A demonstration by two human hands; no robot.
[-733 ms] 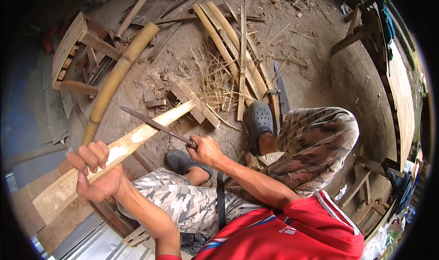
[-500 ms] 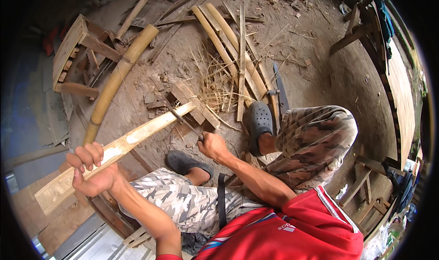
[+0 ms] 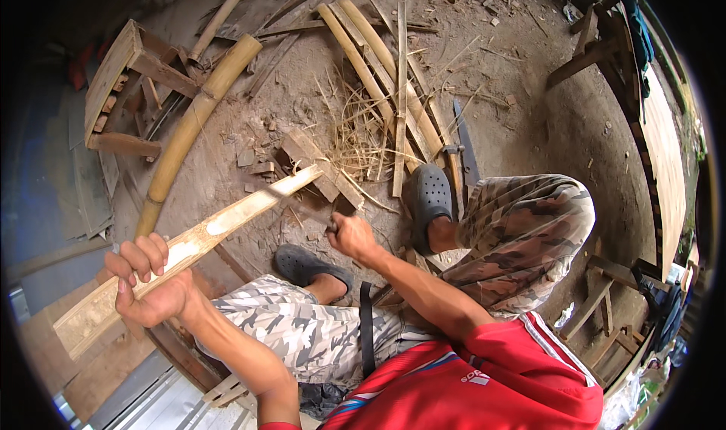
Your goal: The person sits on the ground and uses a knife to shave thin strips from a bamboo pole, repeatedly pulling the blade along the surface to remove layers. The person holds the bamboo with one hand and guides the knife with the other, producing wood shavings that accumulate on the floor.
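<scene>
My left hand (image 3: 155,282) is closed around the near part of a long split bamboo strip (image 3: 227,220), its pale inner face turned up. The strip slants up to the right, and its far end lies at a wooden block (image 3: 306,154) on the ground. In my right hand (image 3: 354,239), a closed fist grips the handle of a knife (image 3: 302,201). Its thin dark blade, smeared by motion, reaches across the strip near the far end. Whether the edge touches the bamboo, I cannot tell.
Thin shavings (image 3: 363,146) lie heaped beyond the block. Bamboo pieces (image 3: 412,105), a hammer (image 3: 454,169) and a saw (image 3: 466,146) lie near my right shoe (image 3: 431,195). At left, a thick bamboo pole (image 3: 185,135) leans by a wooden frame (image 3: 113,90). A bench (image 3: 658,165) stands at right.
The bamboo strip and my left hand have shifted slightly left. My right hand has risen a little, and the knife blade is now blurred over the strip.
</scene>
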